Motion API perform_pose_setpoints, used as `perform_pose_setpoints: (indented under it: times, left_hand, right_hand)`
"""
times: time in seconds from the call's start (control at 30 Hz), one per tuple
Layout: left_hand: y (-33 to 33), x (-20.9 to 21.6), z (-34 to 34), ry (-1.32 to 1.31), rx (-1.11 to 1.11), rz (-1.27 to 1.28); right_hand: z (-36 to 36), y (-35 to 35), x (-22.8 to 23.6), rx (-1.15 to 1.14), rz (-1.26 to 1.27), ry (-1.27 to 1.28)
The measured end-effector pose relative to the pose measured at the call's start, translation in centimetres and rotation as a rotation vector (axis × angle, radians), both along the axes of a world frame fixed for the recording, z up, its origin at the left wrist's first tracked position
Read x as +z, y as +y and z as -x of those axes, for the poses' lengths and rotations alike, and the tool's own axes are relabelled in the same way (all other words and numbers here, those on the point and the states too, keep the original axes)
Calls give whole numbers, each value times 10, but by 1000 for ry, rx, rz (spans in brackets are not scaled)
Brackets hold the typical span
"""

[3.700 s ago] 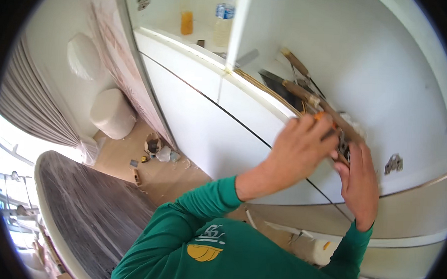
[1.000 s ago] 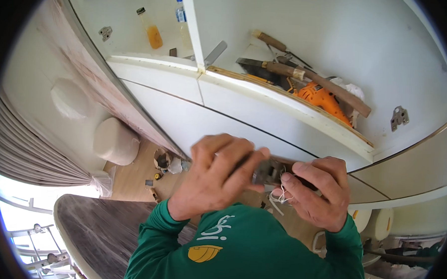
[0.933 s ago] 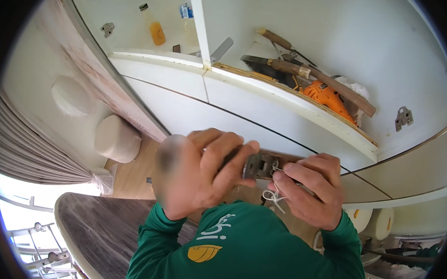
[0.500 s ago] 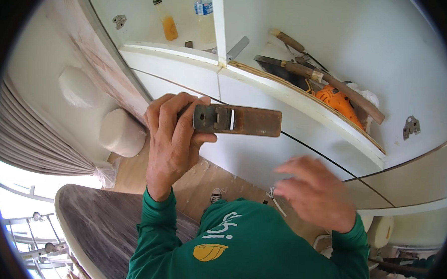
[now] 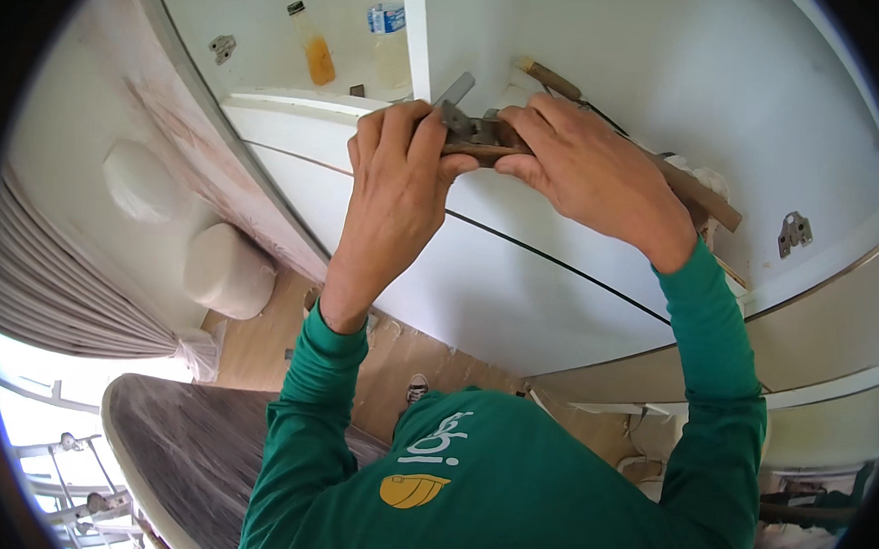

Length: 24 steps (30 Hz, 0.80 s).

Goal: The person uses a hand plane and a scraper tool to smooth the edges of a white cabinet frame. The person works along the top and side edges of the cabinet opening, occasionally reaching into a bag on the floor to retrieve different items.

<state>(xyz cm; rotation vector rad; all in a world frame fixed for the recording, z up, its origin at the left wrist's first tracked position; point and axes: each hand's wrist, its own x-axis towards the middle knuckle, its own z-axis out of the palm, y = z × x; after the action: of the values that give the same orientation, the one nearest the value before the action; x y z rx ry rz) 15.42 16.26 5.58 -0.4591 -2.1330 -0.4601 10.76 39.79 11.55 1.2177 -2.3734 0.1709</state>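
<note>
Both my hands grip a wooden hand plane (image 5: 477, 137) with a metal blade sticking up, held against the top edge of a white cabinet (image 5: 518, 278). My left hand (image 5: 397, 179) wraps its left end, fingers curled over the top. My right hand (image 5: 591, 173) covers the plane's right end, hiding most of the body. Green sleeves run down to my chest.
A shelf (image 5: 300, 100) behind holds an orange-liquid bottle (image 5: 317, 51) and a clear water bottle (image 5: 387, 27). Wooden-handled tools (image 5: 693, 192) lie on the cabinet top to the right. A white upright panel (image 5: 425, 38) stands above the plane. A dark wood tabletop (image 5: 176, 459) sits at lower left.
The plane has gone up from chest height to the cabinet's top edge. My right hand, off it half a second ago, now grips its right end.
</note>
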Motion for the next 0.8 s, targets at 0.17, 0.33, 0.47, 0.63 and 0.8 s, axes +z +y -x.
perform_pose_setpoints:
  times: [0.17,0.33,0.47,0.63,0.8]
  left_hand:
    - [-3,-21,7,0,70,-73]
    - [-10,-27,13,7,77,-95]
    - [12,-20,19,35,5,-56]
    - [21,-26,23,65,8,-86]
    - [42,-20,17,26,-36,-76]
  right_hand:
    - [17,-20,-9,6,-37,-46]
    - [12,-22,-8,-22,-17,-104]
    - [10,1,-14,0,40,-67]
    - [5,12,-12,4,56,-53]
    - [-8,38,-5,-6,49,-99]
